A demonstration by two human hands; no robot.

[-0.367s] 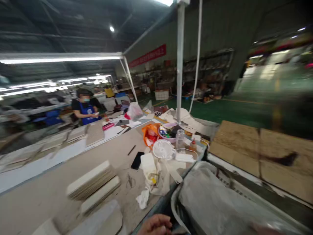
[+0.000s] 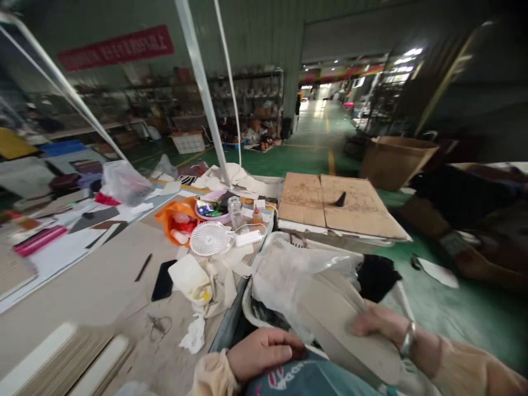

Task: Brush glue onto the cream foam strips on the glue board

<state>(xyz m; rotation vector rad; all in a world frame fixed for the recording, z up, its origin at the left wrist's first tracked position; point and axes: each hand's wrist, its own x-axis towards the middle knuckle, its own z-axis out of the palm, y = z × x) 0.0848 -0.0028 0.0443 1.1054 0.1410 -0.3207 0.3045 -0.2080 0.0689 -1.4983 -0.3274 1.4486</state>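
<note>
Grey panels [image 2: 330, 313] over basket [image 2: 247, 309], right hand [image 2: 381, 324] closed on one edge, left hand [image 2: 264, 352] half-curled, hold unclear; probably light, semi-stiff, slippery by plastic bag [image 2: 278, 272], best pinched mid-edge.

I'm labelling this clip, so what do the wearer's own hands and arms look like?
Both hands are bare, with no gloves. The left hand comes from a pale peach sleeve with a gathered cuff. The right hand has a silver-coloured band at the wrist, below a matching sleeve.
</note>
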